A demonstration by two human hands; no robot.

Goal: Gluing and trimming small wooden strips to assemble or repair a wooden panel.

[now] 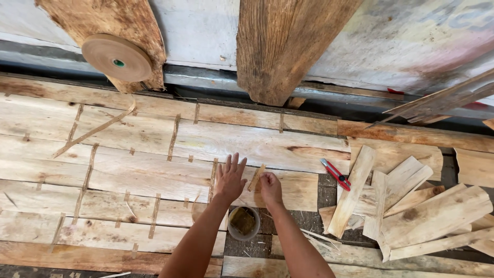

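Note:
Pale veneer sheets (pixel 128 149) lie flat, joined by several short strips of brown paper tape. My left hand (pixel 230 177) presses flat on the veneer with its fingers spread. Just to its right, my right hand (pixel 269 188) pinches a short brown tape strip (pixel 256 177) that lies slanted on the veneer across a seam. A small round pot (pixel 243 222) with dark liquid and a sponge stands below both hands, between my forearms.
A roll of brown paper tape (pixel 117 57) hangs at the upper left, its loose end trailing over the veneer. A red utility knife (pixel 336 174) lies to the right. Loose veneer offcuts (pixel 411 206) are piled at the right. Thick wooden planks (pixel 280 46) lean against the back wall.

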